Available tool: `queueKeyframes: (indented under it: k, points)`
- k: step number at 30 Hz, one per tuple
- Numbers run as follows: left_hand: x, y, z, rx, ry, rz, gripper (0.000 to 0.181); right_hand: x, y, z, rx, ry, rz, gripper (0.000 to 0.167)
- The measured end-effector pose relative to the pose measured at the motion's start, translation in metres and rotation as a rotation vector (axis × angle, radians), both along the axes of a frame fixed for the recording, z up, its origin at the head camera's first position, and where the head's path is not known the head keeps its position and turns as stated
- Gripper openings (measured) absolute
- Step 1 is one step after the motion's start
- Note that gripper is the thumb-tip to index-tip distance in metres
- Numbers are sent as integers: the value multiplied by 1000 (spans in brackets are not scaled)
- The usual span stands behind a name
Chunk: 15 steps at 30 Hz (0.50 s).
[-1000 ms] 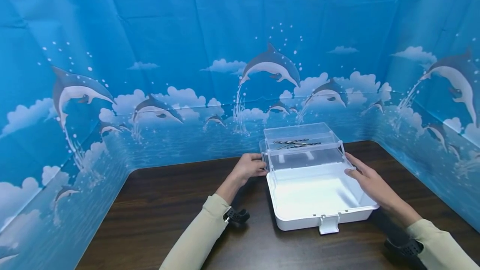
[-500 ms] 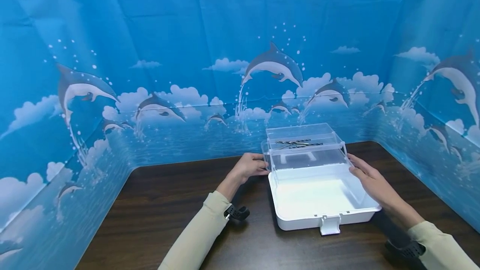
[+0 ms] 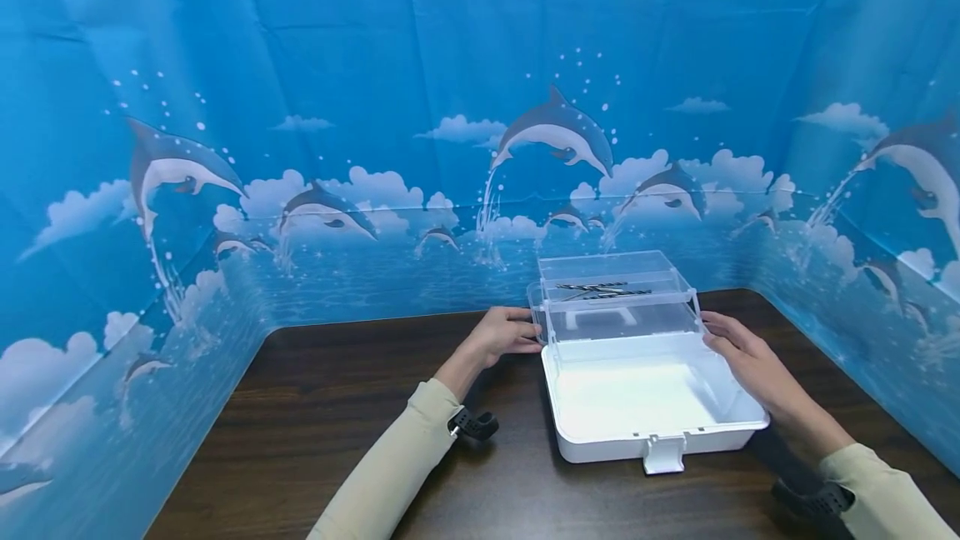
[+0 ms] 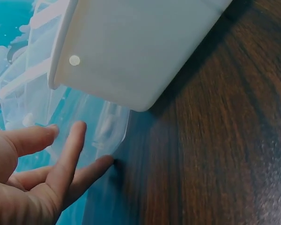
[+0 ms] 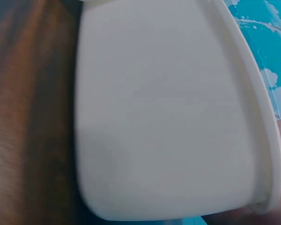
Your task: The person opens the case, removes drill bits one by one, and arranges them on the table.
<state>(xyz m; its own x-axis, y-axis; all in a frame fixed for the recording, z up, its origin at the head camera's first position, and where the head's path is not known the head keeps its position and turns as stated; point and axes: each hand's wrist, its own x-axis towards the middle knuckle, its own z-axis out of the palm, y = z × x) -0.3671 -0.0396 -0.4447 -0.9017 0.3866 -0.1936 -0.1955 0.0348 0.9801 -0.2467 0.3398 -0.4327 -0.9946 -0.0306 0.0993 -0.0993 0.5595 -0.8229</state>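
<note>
A white storage box (image 3: 600,448) stands on the dark wooden table with its top open. Its clear lid (image 4: 114,126) is tilted back behind it. A clear tray (image 3: 675,302) is raised over the back of the box and holds several twist drill bits (image 3: 603,292). My left hand (image 3: 498,335) is at the back left corner, its fingers extended against the clear lid. At the back right corner, my right hand (image 3: 750,361) touches the edge with thumb and forefinger apart; its other fingertips are hidden. The white box wall (image 5: 168,108) covers most of that hand in the right wrist view.
A white latch (image 3: 663,455) hangs from the front of the box. The wooden table (image 3: 337,415) reaches back to a blue dolphin-print curtain (image 3: 420,132), which rises close behind the box and along both sides. Black wrist straps (image 3: 472,424) sit at the sleeve cuffs.
The head view has shifted slightly, so the scene sits a little further right. Both hands keep their places at the back corners; the box, tray and drill bits look unchanged.
</note>
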Motion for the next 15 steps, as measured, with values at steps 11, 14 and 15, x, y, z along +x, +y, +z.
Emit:
queueKeyframes:
  k: [11, 14, 15]
  points:
    - [5, 3, 15, -90, 130, 129, 50, -42, 19, 15, -10, 118, 85, 74]
    - [8, 4, 25, -177, 289, 187, 41, -52, 24, 15, 6, 93, 119, 71]
    - [9, 4, 28, -204, 344, 206, 39, -54, 25, 14, 14, 84, 126, 71]
